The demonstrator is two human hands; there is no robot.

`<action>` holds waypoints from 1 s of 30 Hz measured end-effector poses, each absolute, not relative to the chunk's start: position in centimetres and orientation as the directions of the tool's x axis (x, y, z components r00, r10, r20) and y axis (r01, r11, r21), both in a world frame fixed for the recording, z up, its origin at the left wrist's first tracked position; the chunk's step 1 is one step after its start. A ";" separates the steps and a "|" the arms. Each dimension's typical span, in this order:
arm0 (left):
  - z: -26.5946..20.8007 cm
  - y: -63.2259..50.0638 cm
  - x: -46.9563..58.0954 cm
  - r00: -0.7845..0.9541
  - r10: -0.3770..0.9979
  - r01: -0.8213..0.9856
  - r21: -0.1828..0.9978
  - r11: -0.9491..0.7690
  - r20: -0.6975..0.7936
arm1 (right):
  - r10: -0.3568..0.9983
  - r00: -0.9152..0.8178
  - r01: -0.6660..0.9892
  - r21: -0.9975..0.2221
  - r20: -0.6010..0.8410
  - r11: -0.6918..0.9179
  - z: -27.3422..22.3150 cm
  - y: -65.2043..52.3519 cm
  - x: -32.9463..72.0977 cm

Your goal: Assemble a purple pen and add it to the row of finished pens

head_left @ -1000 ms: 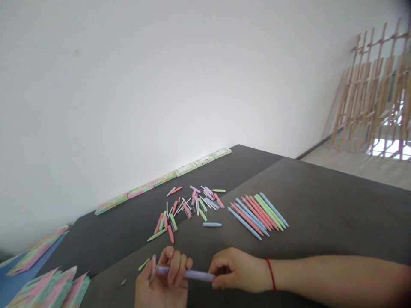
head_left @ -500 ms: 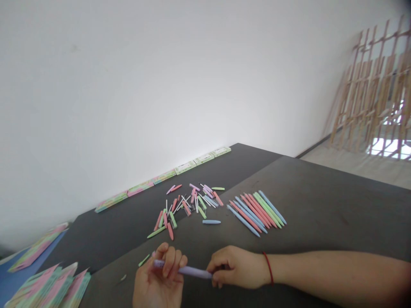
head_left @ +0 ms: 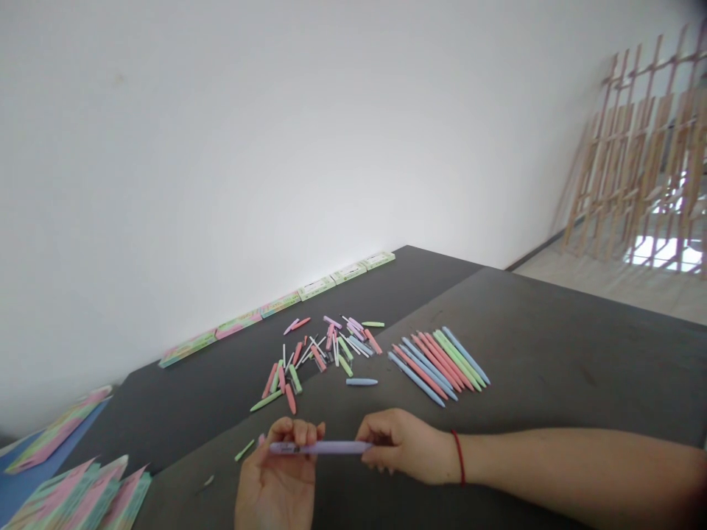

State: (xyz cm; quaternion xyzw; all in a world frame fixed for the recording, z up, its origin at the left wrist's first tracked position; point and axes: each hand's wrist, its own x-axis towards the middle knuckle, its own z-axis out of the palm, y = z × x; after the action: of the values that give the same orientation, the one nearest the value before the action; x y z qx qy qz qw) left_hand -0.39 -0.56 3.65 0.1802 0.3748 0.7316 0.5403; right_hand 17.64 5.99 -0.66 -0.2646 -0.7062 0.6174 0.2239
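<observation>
A purple pen [head_left: 336, 447] lies level between my two hands, above the near part of the dark table. My left hand [head_left: 280, 471], palm up, has its fingers curled round the pen's left end, where small dark print shows. The right end is pinched between the thumb and fingers of my right hand [head_left: 395, 447], which hide the tip. Beyond my hands lies a loose pile of pen parts [head_left: 317, 353]: coloured barrels and white refills. A blue pen barrel [head_left: 361, 382] rests alone nearer to me. To its right, several blue, red and green pens [head_left: 436, 364] lie side by side in a row.
Flat printed boxes [head_left: 281, 303] line the table's back edge against the white wall [head_left: 309, 147]. More pastel packets [head_left: 82, 497] are stacked at the lower left. A small green piece [head_left: 244, 450] lies left of my left hand. Wooden racks [head_left: 635, 162] stand at far right.
The purple pen has turned from a slant to level, its right end rising. My right hand has moved up slightly, and the left fingers now show more of the pen's printed end.
</observation>
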 end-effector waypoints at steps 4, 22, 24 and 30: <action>2.3 0.0 -1.4 -0.405 0.910 -0.331 0.942 -0.063 -0.081 | 0.723 -0.691 0.124 -0.984 0.009 0.131 -0.5 7.3 17.9; 2.8 -1.4 -0.8 -0.369 0.919 0.321 0.947 -0.011 0.136 | 0.526 -0.782 0.222 -0.639 0.334 0.736 -0.7 9.1 19.2; 3.0 -1.5 -0.6 -0.382 0.915 0.307 0.952 -0.006 0.129 | 0.502 -0.795 0.209 -0.623 0.341 0.754 -0.6 9.0 19.1; 3.4 -1.1 -0.6 -0.407 0.912 0.230 0.972 0.041 0.058 | 0.540 -0.771 0.249 -0.620 0.338 0.744 -0.4 8.8 19.1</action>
State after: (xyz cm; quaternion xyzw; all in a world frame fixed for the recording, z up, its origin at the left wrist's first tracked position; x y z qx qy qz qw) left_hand -0.62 -1.15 3.40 0.4413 0.6469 0.5337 0.3192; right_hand 19.09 8.85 -0.37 -0.2197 -0.8977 0.2823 0.2573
